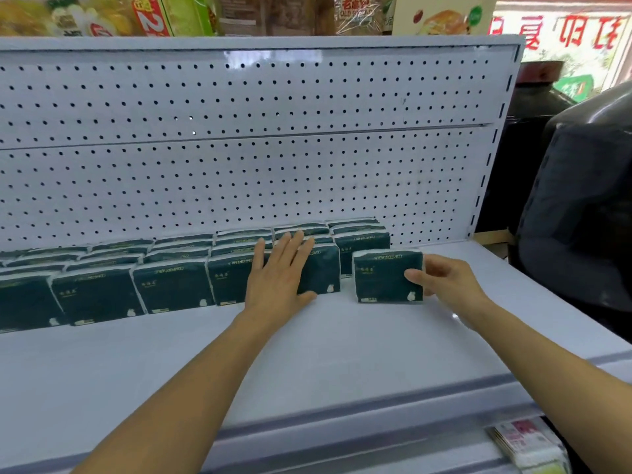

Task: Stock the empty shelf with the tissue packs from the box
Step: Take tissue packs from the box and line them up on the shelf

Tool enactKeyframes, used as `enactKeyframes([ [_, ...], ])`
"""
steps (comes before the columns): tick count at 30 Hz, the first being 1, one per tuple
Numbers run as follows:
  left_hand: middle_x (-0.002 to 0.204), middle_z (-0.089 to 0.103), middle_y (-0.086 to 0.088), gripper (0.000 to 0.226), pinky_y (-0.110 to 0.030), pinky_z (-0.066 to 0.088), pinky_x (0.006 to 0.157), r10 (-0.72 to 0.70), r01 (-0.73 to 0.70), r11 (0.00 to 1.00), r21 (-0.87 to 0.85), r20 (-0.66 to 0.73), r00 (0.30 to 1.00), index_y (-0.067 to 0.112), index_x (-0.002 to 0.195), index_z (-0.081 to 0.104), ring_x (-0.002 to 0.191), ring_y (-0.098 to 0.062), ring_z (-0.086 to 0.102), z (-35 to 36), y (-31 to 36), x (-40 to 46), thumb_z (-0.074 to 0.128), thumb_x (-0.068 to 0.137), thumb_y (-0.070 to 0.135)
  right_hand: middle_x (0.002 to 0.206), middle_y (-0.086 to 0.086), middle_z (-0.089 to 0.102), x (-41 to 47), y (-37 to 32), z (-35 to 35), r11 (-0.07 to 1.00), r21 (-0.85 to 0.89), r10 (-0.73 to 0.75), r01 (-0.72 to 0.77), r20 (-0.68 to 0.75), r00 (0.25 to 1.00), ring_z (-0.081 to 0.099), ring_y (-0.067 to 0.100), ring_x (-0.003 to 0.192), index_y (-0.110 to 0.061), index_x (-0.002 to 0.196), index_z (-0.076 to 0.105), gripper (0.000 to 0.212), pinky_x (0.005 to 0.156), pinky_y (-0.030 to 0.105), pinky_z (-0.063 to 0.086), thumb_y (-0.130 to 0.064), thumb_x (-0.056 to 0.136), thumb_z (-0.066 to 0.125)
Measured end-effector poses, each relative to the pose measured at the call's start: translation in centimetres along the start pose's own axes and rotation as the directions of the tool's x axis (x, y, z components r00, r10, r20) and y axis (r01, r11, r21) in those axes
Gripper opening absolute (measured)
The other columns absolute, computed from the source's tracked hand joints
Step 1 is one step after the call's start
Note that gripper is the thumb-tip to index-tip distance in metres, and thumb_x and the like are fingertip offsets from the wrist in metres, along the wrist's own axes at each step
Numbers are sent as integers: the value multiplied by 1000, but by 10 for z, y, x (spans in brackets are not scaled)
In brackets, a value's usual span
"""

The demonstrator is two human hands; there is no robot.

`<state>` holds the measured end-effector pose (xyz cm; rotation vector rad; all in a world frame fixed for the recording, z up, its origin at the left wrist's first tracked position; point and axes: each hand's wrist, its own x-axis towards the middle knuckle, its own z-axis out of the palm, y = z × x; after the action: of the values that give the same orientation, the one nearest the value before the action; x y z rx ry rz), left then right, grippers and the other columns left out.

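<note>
Shelf (pixel 307 354): white, wide and mostly bare near the camera, with a pegboard back wall (pixel 239 148) at the far side
Row of packs (pixel 171 282): dark green tissue packs stand upright in rows several deep against the far wall, running from the left edge to right of centre
Left hand (pixel 277 271): open and flat, fingers spread, palm pressed on the front of the packs at the right end of the front row
Right hand (pixel 441 282): closed around the right edge of a single pack, thumb on its front face
Single pack (pixel 386 275): upright on the shelf, just right of the front row with a small gap between
Box: out of view
</note>
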<state>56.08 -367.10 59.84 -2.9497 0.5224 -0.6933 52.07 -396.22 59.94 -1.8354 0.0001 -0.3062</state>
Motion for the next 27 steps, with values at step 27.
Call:
enactKeyframes([
  [27,164,13,3,85,-54,-14,118,-52,53,992,118,-10,999,29,157,2,152,-18,7,12,-4,13,52,93,55,135,2,47,49,12,41,927,-366,-99,82,-26,995,55,4,84,-24,150,31,65,80,25,41,-27,94,63],
])
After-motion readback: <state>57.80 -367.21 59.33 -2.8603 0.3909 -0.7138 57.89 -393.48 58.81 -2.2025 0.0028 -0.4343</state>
